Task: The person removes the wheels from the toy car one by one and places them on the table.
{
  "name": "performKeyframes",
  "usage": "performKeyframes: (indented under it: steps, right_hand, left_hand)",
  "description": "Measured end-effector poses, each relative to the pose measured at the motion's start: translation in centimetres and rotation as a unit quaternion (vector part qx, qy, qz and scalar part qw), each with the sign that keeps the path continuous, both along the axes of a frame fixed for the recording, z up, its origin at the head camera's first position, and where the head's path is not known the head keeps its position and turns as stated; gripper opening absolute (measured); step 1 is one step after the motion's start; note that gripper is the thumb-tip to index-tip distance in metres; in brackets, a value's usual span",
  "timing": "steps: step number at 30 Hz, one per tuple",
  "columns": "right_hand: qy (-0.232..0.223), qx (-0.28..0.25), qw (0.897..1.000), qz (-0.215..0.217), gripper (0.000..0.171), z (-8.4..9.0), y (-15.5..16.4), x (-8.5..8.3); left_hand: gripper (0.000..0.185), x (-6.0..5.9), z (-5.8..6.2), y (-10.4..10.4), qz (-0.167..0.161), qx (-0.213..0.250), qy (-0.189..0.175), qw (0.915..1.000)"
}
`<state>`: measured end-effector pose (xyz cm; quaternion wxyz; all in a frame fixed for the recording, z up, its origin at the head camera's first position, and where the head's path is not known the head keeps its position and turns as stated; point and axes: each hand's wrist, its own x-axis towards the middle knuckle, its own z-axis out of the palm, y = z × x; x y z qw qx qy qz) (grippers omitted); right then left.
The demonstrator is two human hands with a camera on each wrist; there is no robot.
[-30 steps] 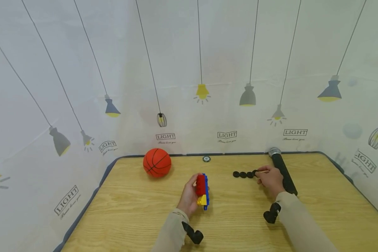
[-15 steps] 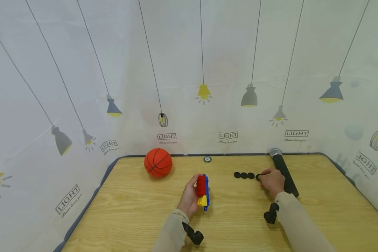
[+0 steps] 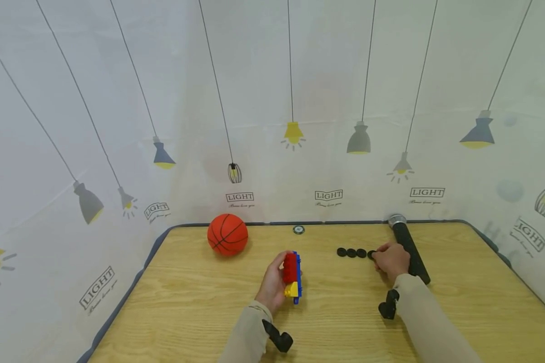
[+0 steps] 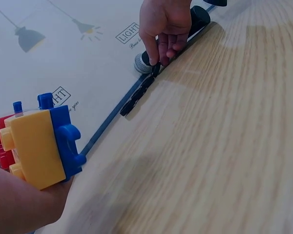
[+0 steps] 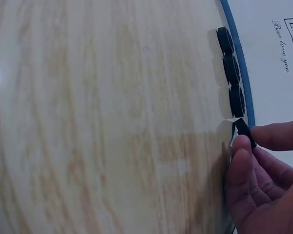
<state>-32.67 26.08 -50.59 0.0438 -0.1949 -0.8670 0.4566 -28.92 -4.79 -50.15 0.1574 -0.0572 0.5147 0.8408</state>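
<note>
In the head view my left hand (image 3: 271,285) holds a toy brick build, red bricks (image 3: 290,267) and a yellow brick (image 3: 291,289) on a blue plate (image 3: 298,277). The left wrist view shows the yellow brick's side close up, with blue studs standing out beside it. My right hand (image 3: 392,259) pinches a small black disc (image 5: 245,132) between thumb and index finger, tilted at the near end of a row. Three similar black discs (image 3: 351,253) lie flat in that row, touching or nearly so. A microphone (image 3: 410,249) lies just right of my right hand, partly behind it.
A small orange-red basketball (image 3: 227,235) sits at the back left of the wooden table (image 3: 186,312). A little round compass-like piece (image 3: 298,230) lies by the back edge. A lamp-printed white cloth wall (image 3: 263,101) rises around the back and sides.
My right hand has shifted slightly right with its disc, opening a small gap to the row, and its index finger is more bent. My left hand and the bricks stay put.
</note>
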Motion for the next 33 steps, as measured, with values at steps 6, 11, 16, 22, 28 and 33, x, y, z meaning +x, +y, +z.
performKeyframes:
  steps: [6,11,16,22,28,33]
  right_hand:
    - [-0.008,0.024,1.000,-0.002,0.021,0.14,0.01,-0.13]
    - [-0.006,0.048,0.999,0.005,0.028,0.43,0.12,-0.02]
    - [-0.009,0.075,0.997,0.015,0.031,0.37,0.33,-0.10]
    - [-0.016,0.098,0.995,0.021,0.027,-0.14,0.63,-0.44]
    - [-0.014,0.101,0.994,0.026,0.031,-0.01,0.65,-0.54]
    - [0.009,0.097,0.995,0.023,0.032,0.58,0.02,-0.01]
  left_hand:
    - [0.039,-0.03,0.04,-0.05,0.001,-0.006,0.000,1.0000]
    - [0.041,0.02,0.20,-0.06,0.002,-0.007,0.001,1.0000]
    - [0.043,0.16,0.40,0.00,-0.007,-0.008,-0.003,0.9999]
    - [0.044,0.33,0.40,0.23,-0.008,-0.004,-0.008,0.9999]
    - [0.043,0.22,0.38,0.41,-0.009,-0.005,-0.004,0.9999]
    - [0.043,0.17,0.44,0.52,-0.011,-0.007,0.003,0.9999]
